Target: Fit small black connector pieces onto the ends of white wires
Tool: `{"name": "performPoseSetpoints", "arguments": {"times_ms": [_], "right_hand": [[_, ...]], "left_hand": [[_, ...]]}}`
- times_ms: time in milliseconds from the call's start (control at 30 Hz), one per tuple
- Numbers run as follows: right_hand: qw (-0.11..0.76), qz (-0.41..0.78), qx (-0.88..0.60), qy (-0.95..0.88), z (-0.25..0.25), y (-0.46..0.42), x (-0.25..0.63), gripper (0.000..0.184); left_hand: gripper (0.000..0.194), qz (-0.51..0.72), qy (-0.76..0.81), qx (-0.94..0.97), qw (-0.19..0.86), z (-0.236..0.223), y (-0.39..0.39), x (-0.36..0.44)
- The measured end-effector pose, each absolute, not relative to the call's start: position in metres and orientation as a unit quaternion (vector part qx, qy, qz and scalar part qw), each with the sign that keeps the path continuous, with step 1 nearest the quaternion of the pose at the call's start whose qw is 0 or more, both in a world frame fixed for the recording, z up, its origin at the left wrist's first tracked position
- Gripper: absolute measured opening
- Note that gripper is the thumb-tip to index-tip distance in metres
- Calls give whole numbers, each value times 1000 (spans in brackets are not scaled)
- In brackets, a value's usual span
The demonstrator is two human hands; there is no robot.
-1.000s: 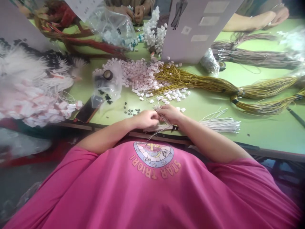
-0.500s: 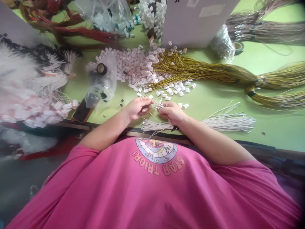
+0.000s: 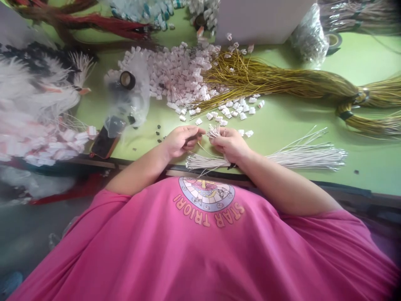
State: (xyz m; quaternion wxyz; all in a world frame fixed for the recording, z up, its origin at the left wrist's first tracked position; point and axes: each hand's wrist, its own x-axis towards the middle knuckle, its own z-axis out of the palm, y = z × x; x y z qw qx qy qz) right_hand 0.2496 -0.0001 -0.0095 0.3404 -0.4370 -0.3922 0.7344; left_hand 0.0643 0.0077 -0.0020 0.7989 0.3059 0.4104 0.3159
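My left hand (image 3: 184,141) is closed in a pinch, its fingertips pointing at the wire ends by my other hand. What it pinches is too small to make out; a thin yellowish wire (image 3: 205,148) runs down beside those fingers. My right hand (image 3: 232,144) is closed around a small bunch of white wires (image 3: 214,132), whose tips fan out toward the left hand. Beneath my right hand and wrist lies a larger bundle of white wires (image 3: 308,157) with shiny ends, bound by a dark tie. Loose white connector housings (image 3: 198,121) lie just beyond the fingers.
A heap of white connectors (image 3: 175,77) covers the middle of the green table, beside a yellow-green wire bundle (image 3: 294,81). Left stand a tape roll (image 3: 127,80) on a plastic bag and a dark phone-like object (image 3: 105,143). A pale box (image 3: 260,21) stands behind.
The view has shifted slightly, so table items sit a little higher in the picture. My left fingertips are a touch closer to the wire ends. My right hand keeps its hold.
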Motion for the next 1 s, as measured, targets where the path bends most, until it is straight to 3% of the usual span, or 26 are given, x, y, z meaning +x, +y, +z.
{"name": "performPoseSetpoints", "arguments": {"times_ms": [133, 433, 633, 800, 1000], "right_hand": [[336, 733, -435, -400, -8, -1, 252, 7], [343, 740, -443, -372, -5, -1, 250, 16], [342, 747, -434, -369, -9, 1, 251, 12], [324, 760, -424, -370, -7, 2, 251, 14], [304, 749, -440, -391, -6, 0, 248, 14]], "left_hand": [[9, 324, 437, 338, 768, -1, 5, 67], [11, 312, 490, 424, 694, -6, 1, 67], [24, 330, 494, 464, 657, -6, 1, 67], [14, 323, 480, 458, 675, -6, -1, 67], [17, 351, 440, 417, 714, -5, -3, 71]]}}
